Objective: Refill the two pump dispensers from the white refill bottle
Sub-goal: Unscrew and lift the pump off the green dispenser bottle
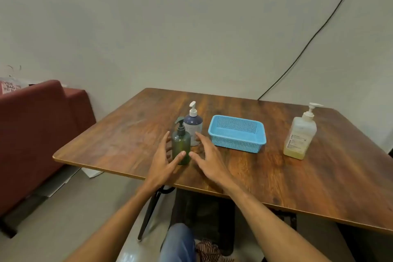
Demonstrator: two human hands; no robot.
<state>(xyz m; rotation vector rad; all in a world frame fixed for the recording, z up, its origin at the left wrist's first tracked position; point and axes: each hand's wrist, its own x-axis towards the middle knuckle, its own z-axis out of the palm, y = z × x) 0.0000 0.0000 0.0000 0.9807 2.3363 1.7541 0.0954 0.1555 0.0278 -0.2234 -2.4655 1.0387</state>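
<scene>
The wooden table [119, 134] runs wide to its left edge beside the dispensers. The blue basket [238, 144] sits between them and the white refill bottle [299, 136], which stands upright well apart toward the right edge. The blue-grey dispenser [193, 125] stands just behind the green dispenser [180, 144] near the front edge, where the left hand [163, 159] and right hand [207, 155] flank the green one, both released with straight fingers, left thumb against it.

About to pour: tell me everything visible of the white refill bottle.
The white refill bottle is translucent plastic with a white pump head still on, a printed label and yellowish liquid low inside. It stands upright on the wooden table, right of the blue basket and apart from it; nothing else touches it.
</scene>
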